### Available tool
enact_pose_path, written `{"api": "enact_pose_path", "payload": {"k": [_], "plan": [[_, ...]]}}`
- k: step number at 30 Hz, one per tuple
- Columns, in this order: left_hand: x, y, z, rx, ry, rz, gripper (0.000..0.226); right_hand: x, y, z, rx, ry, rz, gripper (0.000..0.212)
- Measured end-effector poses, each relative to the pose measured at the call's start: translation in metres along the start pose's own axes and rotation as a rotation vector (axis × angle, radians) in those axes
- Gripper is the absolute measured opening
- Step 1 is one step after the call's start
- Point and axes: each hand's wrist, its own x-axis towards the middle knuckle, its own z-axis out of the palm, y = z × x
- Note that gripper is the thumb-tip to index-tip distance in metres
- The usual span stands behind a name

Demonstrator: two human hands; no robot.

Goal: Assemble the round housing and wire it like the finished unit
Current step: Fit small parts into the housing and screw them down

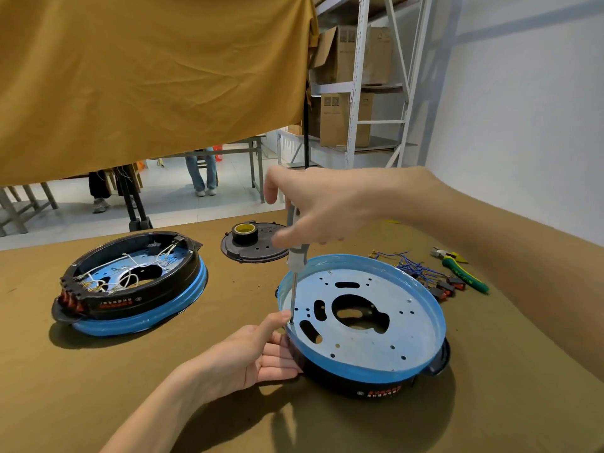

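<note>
Screwdriver (296, 256) stands near upright at centre frame, right hand (322, 204) curled round its grey handle, tip down at a hole by the left rim of the housing (362, 322). That housing sits lower right on the table (228, 420), blue rim up, plate inside full of holes. Left hand (251, 354) cups its left wall, fingers along the black side, thumb up by the tip. Finished unit (130, 282) lies at left, white wires inside. Behind, tape (244, 233) rests on a black cover (258, 246). Far right: blue wires (415, 266), switches (447, 287), pliers (461, 269).
</note>
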Motion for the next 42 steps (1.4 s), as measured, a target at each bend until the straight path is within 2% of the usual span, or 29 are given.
{"api": "enact_pose_path", "payload": {"k": [2, 4, 6, 11, 13, 15, 19, 21, 23, 27, 30, 32, 36, 39, 42], "plan": [[0.000, 0.000, -0.001, -0.004, -0.007, 0.004, 0.092, -0.003, -0.002, -0.006, 0.104, -0.073, 0.010, 0.047], [0.000, -0.001, -0.001, -0.004, -0.008, 0.003, 0.092, 0.000, -0.002, -0.003, -0.019, -0.011, 0.001, 0.035], [0.000, -0.001, 0.000, -0.004, 0.001, 0.003, 0.092, 0.003, -0.003, 0.002, -0.172, 0.067, 0.010, 0.036], [0.001, -0.001, 0.000, -0.002, -0.006, 0.007, 0.088, 0.000, -0.001, -0.007, 0.101, -0.093, 0.025, 0.046], [0.001, 0.000, 0.000, 0.002, -0.002, -0.002, 0.087, 0.002, 0.000, -0.002, 0.008, -0.032, 0.012, 0.034], [0.002, 0.000, 0.000, -0.002, 0.004, -0.008, 0.088, 0.004, -0.002, 0.001, -0.117, 0.029, 0.016, 0.036], [0.003, -0.002, -0.002, 0.004, 0.002, 0.003, 0.093, 0.001, -0.002, -0.006, 0.048, -0.081, 0.020, 0.046], [0.004, -0.002, -0.003, 0.003, 0.006, 0.001, 0.094, 0.004, 0.000, -0.003, -0.038, -0.031, 0.017, 0.038], [0.004, -0.002, -0.002, -0.003, 0.008, -0.006, 0.091, 0.007, 0.000, 0.001, -0.141, 0.029, 0.025, 0.040], [0.005, -0.002, -0.002, -0.001, 0.000, -0.001, 0.088, 0.003, 0.003, -0.007, 0.050, -0.099, 0.046, 0.051], [0.005, -0.002, -0.002, 0.008, 0.001, -0.004, 0.086, 0.002, 0.001, -0.002, -0.001, -0.042, 0.043, 0.040], [0.005, -0.002, -0.002, 0.008, 0.002, -0.004, 0.084, 0.000, -0.001, 0.002, -0.066, 0.006, 0.034, 0.042], [0.006, -0.003, -0.004, 0.016, -0.007, 0.008, 0.092, -0.004, -0.002, -0.002, 0.019, -0.036, -0.002, 0.050], [0.007, -0.004, -0.004, 0.010, 0.002, 0.005, 0.094, -0.001, -0.001, 0.005, -0.132, 0.088, -0.002, 0.045], [0.008, -0.004, -0.005, 0.002, 0.004, -0.001, 0.094, -0.003, 0.003, 0.002, -0.004, 0.008, 0.009, 0.050]]}}
